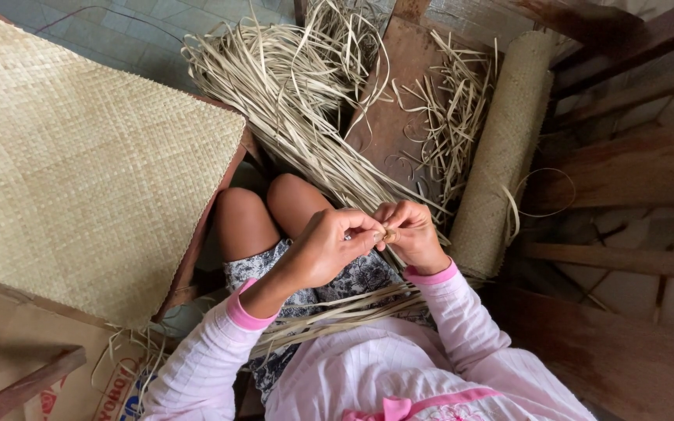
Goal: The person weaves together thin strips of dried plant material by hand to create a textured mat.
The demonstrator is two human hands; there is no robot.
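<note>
So both hands are up together over the lap, fingertips pinched in on the same little spot. The left hand (329, 245) is curled mostly closed, thumb and forefinger nipping the end of a dried leaf strip (388, 232), and the right hand (413, 232) is closed down the same way, gripping that same bit from the other side, so the two hands are touching at the fingertips. What exactly sits between the fingers is tiny and mostly hidden, just a pale tan nub, so I can't tell much more than that. The strip they hold seems to run up and away from the hands into the big loose bundle of strips (290, 93), which fans out beyond the fingertips. Below the wrists, across the lap, lies another flat bunch of strips (337, 316), just under the left forearm and touching the patterned skirt (360, 277). Off to the left hand's outer side there's a big flat woven mat (79, 164) lying over a cardboard box (33, 366), well apart from the hands. On the right hand's outer side, just beside it, a rolled-up woven mat (501, 156) leans lengthwise, with a smaller tangle of curly strips (450, 117) between it and the main bundle, lying on a reddish wooden board (399, 86). Pink sleeves (220, 351) with brighter pink cuffs cover both arms up to the wrists.
</note>
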